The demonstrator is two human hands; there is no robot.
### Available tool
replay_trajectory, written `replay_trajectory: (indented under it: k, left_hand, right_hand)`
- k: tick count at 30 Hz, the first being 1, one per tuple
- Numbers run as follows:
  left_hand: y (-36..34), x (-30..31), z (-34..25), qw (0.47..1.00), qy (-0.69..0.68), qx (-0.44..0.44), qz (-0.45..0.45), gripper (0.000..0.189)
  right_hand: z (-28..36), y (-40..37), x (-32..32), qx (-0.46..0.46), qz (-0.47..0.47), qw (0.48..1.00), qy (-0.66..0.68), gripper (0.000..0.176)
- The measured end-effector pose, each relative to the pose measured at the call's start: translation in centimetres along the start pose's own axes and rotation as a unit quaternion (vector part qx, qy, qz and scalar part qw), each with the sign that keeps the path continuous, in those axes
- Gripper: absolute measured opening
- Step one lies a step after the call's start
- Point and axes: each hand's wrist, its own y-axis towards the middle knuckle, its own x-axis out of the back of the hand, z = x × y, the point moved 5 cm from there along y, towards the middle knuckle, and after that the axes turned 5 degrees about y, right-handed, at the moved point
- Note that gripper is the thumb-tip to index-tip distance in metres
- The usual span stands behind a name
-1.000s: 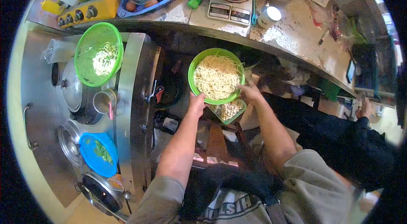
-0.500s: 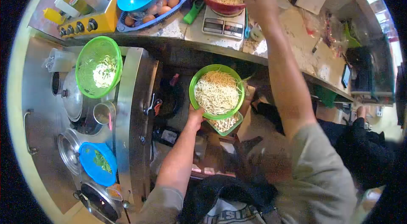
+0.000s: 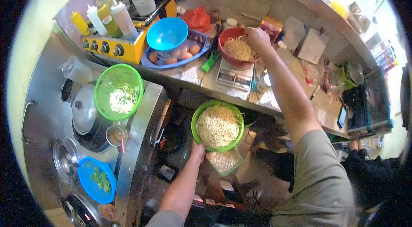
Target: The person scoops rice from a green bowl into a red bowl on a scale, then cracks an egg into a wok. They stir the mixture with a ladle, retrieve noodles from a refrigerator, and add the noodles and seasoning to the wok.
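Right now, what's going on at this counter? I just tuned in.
One person is handling noodles between two bowls. The left hand grips the near rim of a green bowl heaped with noodles, held below the counter and above a smaller green container. The right hand reaches into a red bowl of noodles that sits on a digital scale. I cannot tell whether its fingers grip any strands.

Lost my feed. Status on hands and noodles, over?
Left hand grips green bowl of noodles. Right hand over red bowl on scale, grip unclear. No obstruction seen.
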Motion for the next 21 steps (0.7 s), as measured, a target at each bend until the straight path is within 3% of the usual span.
replay_trajectory:
  k: [4,5,8,9,12,15,17,18,21]
  left_hand:
    - [0.0,0.8,1.1,0.998,-0.008,0.068,-0.015,0.065]
    - [0.6,1.2,1.8,0.998,0.0,0.06,-0.01,0.065]
    - [1.8,1.8,2.5,0.998,0.035,0.046,0.008,0.064]
    - [1.6,1.6,1.8,0.998,0.048,0.044,0.012,0.063]
    - [0.9,1.5,1.7,0.997,0.042,0.07,-0.013,0.061]
    - [0.7,1.6,1.0,0.998,0.042,0.053,0.006,0.059]
    - [0.7,1.6,0.8,0.998,0.043,0.043,0.012,0.057]
    - [0.4,1.6,0.5,0.997,0.059,0.057,0.01,0.057]
    - [-0.4,1.5,-0.9,0.992,0.09,0.094,0.006,0.056]
  right_hand:
    - [1.2,-0.8,7.7,-0.018,-0.129,0.991,0.044,0.024]
    - [0.5,-0.5,8.6,-0.012,-0.131,0.976,0.172,0.022]
    - [0.3,-1.4,11.8,-0.063,-0.127,0.966,0.214,0.021]
    - [1.1,-2.3,13.2,-0.046,-0.165,0.956,0.24,0.019]
    - [3.3,-6.2,14.9,-0.067,-0.147,0.921,0.354,0.02]
    - [7.3,-12.4,13.2,-0.029,-0.038,0.911,0.409,0.01]
    - [8.8,-16.9,7.4,-0.05,0.053,0.862,0.502,0.009]
    - [10.3,-19.0,5.2,-0.054,0.058,0.913,0.4,0.009]
    - [13.5,-25.3,-6.4,-0.049,0.146,0.917,0.368,0.026]
